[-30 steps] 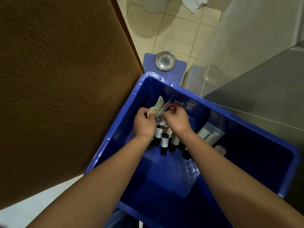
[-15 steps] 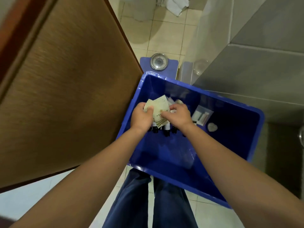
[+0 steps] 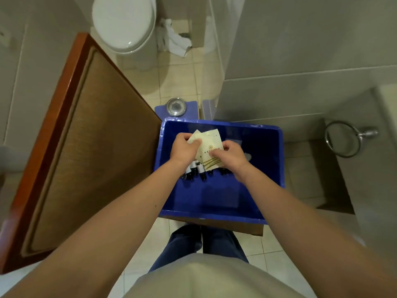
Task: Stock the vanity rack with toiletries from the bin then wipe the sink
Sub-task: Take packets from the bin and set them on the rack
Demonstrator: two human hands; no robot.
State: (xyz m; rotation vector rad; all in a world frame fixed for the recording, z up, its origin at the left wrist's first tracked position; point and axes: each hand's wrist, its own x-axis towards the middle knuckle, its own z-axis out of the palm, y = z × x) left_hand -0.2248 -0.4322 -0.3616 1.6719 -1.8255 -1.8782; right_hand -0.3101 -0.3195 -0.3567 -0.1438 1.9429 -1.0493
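A blue plastic bin (image 3: 268, 134) stands below me on the floor. Both hands are over it, holding cream paper sachets (image 3: 211, 143) with gold print. My left hand (image 3: 183, 148) pinches the sachets' left edge; my right hand (image 3: 231, 157) presses fingers on their lower right part. Several small dark bottles (image 3: 194, 169) with white labels lie in the bin under my hands. A clear packet (image 3: 234, 141) and a small white item (image 3: 248, 156) lie in the bin to the right, partly hidden.
A brown wooden door (image 3: 86, 147) stands open on the left, close to the bin. A toilet (image 3: 124, 24) and crumpled white towel (image 3: 174, 39) are ahead. A blue scale (image 3: 176, 107) sits beyond the bin. A chrome towel ring (image 3: 343, 138) hangs right, under the grey counter (image 3: 382, 147).
The sachets have come up out of the bin in both hands. My view has risen and pulled back, so the toilet, counter and towel ring are now in sight.
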